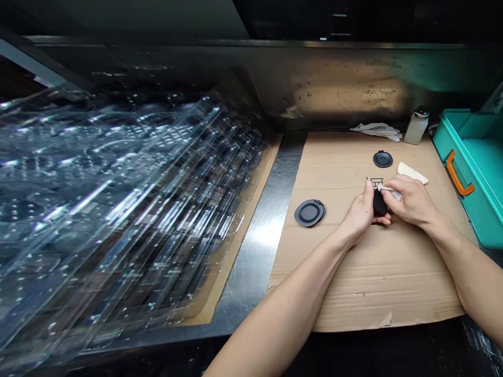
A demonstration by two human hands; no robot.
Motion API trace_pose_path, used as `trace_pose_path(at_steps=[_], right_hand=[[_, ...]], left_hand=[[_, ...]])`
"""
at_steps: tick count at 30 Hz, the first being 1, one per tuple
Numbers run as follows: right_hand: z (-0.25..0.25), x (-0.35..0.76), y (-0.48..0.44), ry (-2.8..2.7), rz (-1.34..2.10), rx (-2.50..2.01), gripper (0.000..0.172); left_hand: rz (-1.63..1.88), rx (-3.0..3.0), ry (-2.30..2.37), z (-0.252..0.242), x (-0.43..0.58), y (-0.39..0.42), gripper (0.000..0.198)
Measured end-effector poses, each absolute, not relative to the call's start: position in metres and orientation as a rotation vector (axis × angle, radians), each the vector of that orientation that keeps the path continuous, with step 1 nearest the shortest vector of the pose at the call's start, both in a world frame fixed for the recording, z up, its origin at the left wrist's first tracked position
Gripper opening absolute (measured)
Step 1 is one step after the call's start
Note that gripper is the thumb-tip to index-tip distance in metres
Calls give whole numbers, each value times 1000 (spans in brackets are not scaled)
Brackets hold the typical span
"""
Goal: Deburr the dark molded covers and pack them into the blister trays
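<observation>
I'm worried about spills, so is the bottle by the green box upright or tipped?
Upright: the bottle stands on its base on the cardboard, its cap at the top.

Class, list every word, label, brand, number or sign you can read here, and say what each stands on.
No text can be read.
Dark printed mark on the cardboard, beside the left hand: too small to read.
Pale marks on the dark panel: too small to tell whether they are lettering.
</observation>
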State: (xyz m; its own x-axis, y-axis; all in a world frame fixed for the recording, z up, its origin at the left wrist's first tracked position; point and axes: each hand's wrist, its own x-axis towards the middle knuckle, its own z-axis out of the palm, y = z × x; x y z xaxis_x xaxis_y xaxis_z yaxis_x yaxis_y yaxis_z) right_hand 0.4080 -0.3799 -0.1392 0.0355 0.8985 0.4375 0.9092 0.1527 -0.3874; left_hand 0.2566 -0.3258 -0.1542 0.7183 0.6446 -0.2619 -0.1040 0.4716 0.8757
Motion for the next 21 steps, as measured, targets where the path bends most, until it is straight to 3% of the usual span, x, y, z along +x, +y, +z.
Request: trace_pose_path(at_steps=[11,21], right_hand=[[-139,407,-381,-1854,-116,-1741,22],[-139,400,-381,-1856,-211,-1785,27]], left_hand=[[490,1045,642,-156,259,-326,75],[529,1020,664,-157,265,-331,68]])
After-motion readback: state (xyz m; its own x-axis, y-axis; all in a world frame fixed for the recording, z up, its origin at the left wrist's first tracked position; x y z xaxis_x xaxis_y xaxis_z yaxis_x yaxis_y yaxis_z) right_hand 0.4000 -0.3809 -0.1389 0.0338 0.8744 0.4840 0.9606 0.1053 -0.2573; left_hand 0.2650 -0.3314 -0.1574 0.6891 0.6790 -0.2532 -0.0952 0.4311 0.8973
